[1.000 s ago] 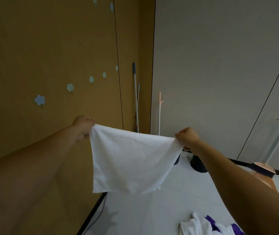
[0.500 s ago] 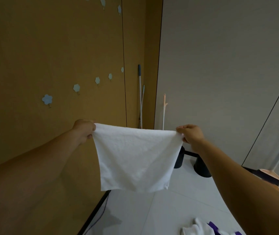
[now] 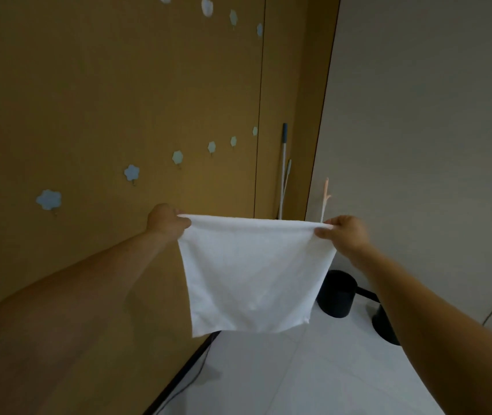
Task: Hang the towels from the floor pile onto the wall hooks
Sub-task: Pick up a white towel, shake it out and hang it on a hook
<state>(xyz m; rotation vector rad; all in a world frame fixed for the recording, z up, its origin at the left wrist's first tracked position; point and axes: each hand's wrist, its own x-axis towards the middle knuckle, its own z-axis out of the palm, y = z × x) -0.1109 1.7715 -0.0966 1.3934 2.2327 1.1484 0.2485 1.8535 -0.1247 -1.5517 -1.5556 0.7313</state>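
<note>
right now both bare arms are reaching forward, and the plain white cloth towel is hanging spread flat in the air between them. the left grip is curling its fingers round the towel's upper left corner, closed tight on the fabric, just in front of the tan-brown wall panel. over on the other side, the right grip is pinching the upper right corner, thumb underneath and fingers folded over the top hem. that top edge is running taut and nearly level from one grip to the other, while the rest of the towel is dropping straight down, its bottom edge hanging clear above the pale tiled floor. up on the tan panel a row of pale blue flower-shaped wall hooks is climbing from lower left toward the right, two of them showing above and to the left of the left grip, apart from the towel. more of the same hooks are peeking in at the top of the view. in the corner a thin white pole with a blue end is leaning, and a slim peach-coloured stick is standing beside it against the grey wall. two black round bases are sitting on the floor behind the towel's right side.
</note>
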